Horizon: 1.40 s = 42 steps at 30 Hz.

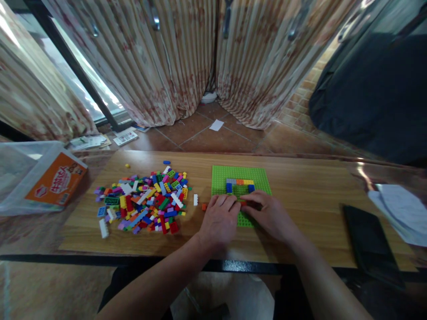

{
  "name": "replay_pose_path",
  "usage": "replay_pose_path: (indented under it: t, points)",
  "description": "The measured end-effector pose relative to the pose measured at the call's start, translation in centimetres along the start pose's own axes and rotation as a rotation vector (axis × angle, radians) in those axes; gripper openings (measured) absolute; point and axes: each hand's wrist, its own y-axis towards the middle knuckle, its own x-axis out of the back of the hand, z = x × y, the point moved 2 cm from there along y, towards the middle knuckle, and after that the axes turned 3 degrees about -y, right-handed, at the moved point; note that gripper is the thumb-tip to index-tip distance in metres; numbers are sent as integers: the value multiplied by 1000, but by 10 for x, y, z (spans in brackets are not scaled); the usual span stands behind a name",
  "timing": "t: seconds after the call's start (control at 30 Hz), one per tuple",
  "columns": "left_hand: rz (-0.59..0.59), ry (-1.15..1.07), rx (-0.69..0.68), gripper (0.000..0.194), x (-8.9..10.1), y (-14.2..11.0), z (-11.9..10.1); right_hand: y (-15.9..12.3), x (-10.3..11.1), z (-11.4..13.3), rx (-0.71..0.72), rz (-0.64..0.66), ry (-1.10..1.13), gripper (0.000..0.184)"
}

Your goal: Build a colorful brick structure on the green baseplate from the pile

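Observation:
A green studded baseplate [222, 178] lies on the wooden table [300, 186], with a short row of grey, orange, yellow and blue bricks [239, 184] pressed onto it. My left hand [220, 220] rests on the plate's near left corner, fingers curled down. My right hand [269, 214] lies on the near right part, fingertips pinched round a small red piece [243, 203] where the two hands meet. A big heap of mixed coloured bricks [147, 202] sits to the left of the plate.
A white brick [195, 199] and an orange brick [204, 206] lie loose between heap and plate. A clear plastic bin with an orange box [55, 180] stands at the far left. A black phone [368, 238] and white papers [400, 206] lie at the right.

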Motion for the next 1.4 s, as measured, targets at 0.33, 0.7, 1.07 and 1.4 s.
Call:
replay_pose_path:
  t: [0.33, 0.7, 1.07, 1.4]
  points:
    - [-43, -38, -27, 40, -8, -6, -11, 4, 27, -20, -287, -519, 252, 25]
    - [54, 87, -38, 47, -16, -9, -22, 4, 18, -19, -250, -451, 165, 31]
    - [77, 186, -46, 46, -18, -7, -29, 9, 10, -8, -280, -485, 207, 27]
    - [81, 113, -22, 47, -12, -7, -31, 9, 5, -1, -263, -464, 166, 28]
